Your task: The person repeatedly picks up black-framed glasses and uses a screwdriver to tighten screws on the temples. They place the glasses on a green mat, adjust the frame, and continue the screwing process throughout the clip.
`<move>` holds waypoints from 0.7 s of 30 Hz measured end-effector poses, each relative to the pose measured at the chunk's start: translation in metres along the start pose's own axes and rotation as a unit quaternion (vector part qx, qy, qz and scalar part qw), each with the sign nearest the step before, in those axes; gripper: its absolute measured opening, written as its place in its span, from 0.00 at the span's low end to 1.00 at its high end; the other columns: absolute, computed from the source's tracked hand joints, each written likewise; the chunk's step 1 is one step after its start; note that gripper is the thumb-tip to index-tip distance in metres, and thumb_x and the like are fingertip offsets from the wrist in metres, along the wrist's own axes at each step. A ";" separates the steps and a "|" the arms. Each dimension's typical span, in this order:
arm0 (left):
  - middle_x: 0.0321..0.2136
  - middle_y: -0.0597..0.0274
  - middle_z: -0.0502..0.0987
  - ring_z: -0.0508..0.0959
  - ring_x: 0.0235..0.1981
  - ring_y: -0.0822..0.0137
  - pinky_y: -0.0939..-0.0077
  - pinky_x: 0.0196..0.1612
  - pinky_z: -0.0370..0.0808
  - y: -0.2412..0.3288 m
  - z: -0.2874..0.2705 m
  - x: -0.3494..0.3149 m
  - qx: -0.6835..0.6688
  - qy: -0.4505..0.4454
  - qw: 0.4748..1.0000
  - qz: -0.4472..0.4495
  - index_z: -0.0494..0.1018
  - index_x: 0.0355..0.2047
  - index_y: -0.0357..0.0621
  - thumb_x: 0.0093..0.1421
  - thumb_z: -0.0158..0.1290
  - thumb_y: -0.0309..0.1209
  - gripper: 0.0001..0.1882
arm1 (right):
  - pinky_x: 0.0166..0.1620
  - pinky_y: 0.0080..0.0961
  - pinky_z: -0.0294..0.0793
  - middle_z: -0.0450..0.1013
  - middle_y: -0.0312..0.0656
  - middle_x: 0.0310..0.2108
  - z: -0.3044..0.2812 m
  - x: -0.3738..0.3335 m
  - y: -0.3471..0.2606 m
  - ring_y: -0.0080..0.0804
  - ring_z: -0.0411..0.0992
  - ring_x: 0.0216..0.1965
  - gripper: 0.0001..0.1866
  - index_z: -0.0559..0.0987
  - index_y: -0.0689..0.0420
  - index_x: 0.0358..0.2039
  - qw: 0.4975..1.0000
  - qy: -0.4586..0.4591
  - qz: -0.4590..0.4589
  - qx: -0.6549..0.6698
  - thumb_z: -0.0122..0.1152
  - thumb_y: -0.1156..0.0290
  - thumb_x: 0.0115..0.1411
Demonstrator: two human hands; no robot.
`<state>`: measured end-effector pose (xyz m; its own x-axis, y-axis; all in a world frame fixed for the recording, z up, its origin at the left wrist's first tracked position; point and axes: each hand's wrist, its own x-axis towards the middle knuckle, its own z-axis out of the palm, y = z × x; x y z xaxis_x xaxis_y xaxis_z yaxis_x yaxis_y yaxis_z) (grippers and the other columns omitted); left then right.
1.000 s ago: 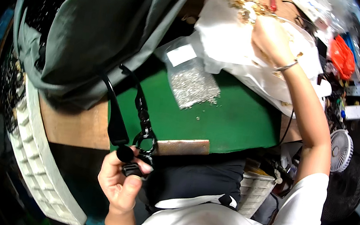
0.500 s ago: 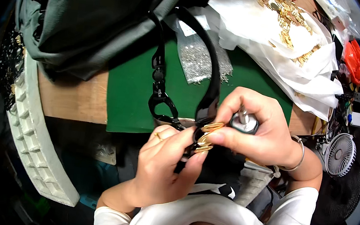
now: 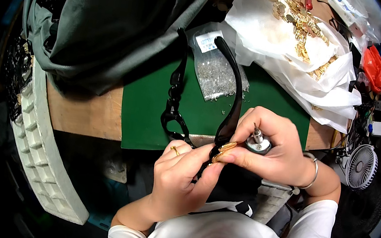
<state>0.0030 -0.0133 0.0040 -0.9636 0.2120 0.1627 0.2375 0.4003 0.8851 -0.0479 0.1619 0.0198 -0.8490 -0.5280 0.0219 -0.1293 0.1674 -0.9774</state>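
Black glasses (image 3: 237, 96) are held over the front of the green mat, their two long arms pointing away from me. My left hand (image 3: 179, 179) is closed on the near part of the frame, a ring on one finger. At the right hinge area, gold-coloured ornaments (image 3: 225, 150) sit against the black frame. My right hand (image 3: 274, 147) pinches these ornaments between thumb and forefinger. Tucked in that same hand is a small screwdriver (image 3: 258, 143), its metal tip pointing up and away from the ornaments. My fingers hide how the ornaments join the frame.
On the green mat (image 3: 151, 91) lies a clear bag of small silvery parts (image 3: 216, 75), some spilled beside it. White wrapping (image 3: 272, 58) with gold-coloured pieces (image 3: 304, 26) is at back right. Grey cloth (image 3: 113, 58), a pale ridged tray (image 3: 48, 168) and a small fan (image 3: 360, 166) flank the table.
The glasses and both hands have shifted slightly right and nearer in the picture, along with the surroundings. The screwdriver's tip shows more clearly; the ornaments are more covered by my fingers.
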 end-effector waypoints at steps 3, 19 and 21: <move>0.18 0.64 0.74 0.65 0.15 0.72 0.82 0.25 0.62 0.002 0.002 0.002 0.013 0.022 1.000 0.011 0.74 0.28 0.35 0.43 0.51 0.17 0.10 | 0.27 0.11 0.64 0.69 0.37 0.26 0.007 0.005 -0.006 0.14 0.66 0.25 0.20 0.65 0.60 0.33 0.970 0.082 0.132 0.187 0.67 0.76 0.43; 0.12 0.63 0.70 0.70 0.14 0.73 0.78 0.30 0.67 -0.001 -0.020 -0.019 -0.132 0.125 0.975 -0.127 0.71 0.26 0.32 0.45 0.54 0.27 0.10 | 0.34 0.23 0.68 0.69 0.43 0.28 -0.015 -0.007 0.020 0.31 0.69 0.29 0.22 0.70 0.62 0.39 0.994 -0.092 0.005 -0.061 0.63 0.62 0.47; 0.13 0.60 0.71 0.74 0.16 0.72 0.79 0.33 0.71 0.003 -0.031 -0.022 -0.283 0.166 0.928 -0.175 0.70 0.26 0.31 0.50 0.53 0.32 0.13 | 0.29 0.29 0.70 0.68 0.46 0.28 -0.018 -0.020 0.032 0.41 0.70 0.26 0.24 0.69 0.61 0.43 0.966 -0.115 0.099 -0.209 0.60 0.61 0.48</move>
<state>0.0212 -0.0443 0.0166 -0.9768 -0.1660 -0.1353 -0.1088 -0.1592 0.9812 -0.0446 0.1932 -0.0085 -0.7476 -0.6145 -0.2519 -0.2128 0.5810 -0.7856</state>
